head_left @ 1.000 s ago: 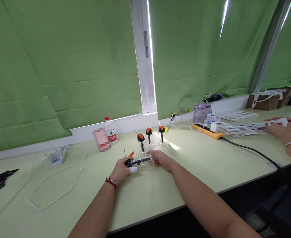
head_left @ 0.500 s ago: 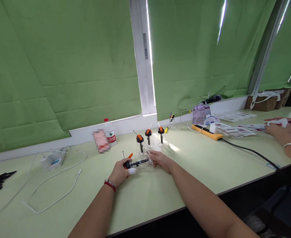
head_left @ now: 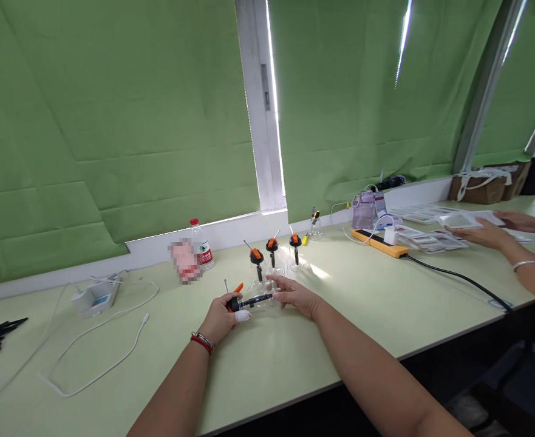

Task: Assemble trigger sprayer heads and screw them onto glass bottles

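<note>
My left hand (head_left: 221, 315) is closed around the black-and-orange cap end of a clear bottle (head_left: 265, 303), which lies on its side. A thin metal rod sticks up from the cap, and a black rod runs inside the bottle. White wrapping covers my left thumb. My right hand (head_left: 294, 296) holds the bottle's base, thumb below and fingers partly spread over it. Just beyond stand three similar upright bottles, a left one (head_left: 257, 256), a middle one (head_left: 272, 245) and a right one (head_left: 295, 241), each with a black-and-orange cap and a slanted metal rod.
Further back are a water bottle (head_left: 202, 246), a yellow-handled tool (head_left: 305, 239) and a small clear container (head_left: 315, 226). A yellow power strip (head_left: 380, 243) trails a black cable. White cables (head_left: 107, 312) lie left. At right, another person's hands (head_left: 481, 230) hold a white flat piece.
My right fingers have loosened and spread a little at the bottle's base. My left hand keeps its hold. The other person's hands have moved left with a white flat piece.
</note>
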Demonstrator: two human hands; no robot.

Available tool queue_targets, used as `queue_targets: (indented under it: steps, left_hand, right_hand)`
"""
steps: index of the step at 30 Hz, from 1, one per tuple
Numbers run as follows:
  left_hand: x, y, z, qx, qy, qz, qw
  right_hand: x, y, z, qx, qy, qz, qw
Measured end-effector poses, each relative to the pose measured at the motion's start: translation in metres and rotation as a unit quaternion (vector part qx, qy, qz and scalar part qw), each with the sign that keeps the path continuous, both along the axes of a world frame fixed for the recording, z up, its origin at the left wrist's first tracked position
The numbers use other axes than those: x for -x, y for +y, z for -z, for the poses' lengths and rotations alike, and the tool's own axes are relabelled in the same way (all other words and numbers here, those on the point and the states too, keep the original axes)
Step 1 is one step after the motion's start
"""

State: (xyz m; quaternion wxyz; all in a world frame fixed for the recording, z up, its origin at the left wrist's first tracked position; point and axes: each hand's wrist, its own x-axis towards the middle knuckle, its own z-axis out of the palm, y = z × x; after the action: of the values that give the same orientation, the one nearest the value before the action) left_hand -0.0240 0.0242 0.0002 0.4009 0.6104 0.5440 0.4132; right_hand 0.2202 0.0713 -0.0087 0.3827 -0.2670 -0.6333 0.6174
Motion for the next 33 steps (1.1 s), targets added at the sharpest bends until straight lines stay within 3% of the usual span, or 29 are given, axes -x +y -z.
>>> queue_targets:
  steps: [8, 16, 26, 33]
  left_hand:
    - [-0.001, -0.001, -0.001, 0.001, -0.009, 0.01, 1.0]
    - [-0.001, -0.002, -0.003, 0.001, -0.022, -0.001, 1.0]
    - [0.002, 0.002, 0.005, 0.001, -0.009, 0.009, 1.0]
    - [-0.001, -0.001, -0.003, -0.003, -0.017, 0.002, 1.0]
  right_hand:
    - [0.013, 0.008, 0.012, 0.025, -0.042, 0.05, 0.998]
    - [0.001, -0.001, 0.001, 0.014, 0.024, -0.006, 1.0]
    - [0.009, 0.011, 0.015, 0.039, -0.032, 0.028, 0.998]
    - [0.001, 0.002, 0.003, 0.032, 0.001, -0.001, 0.999]
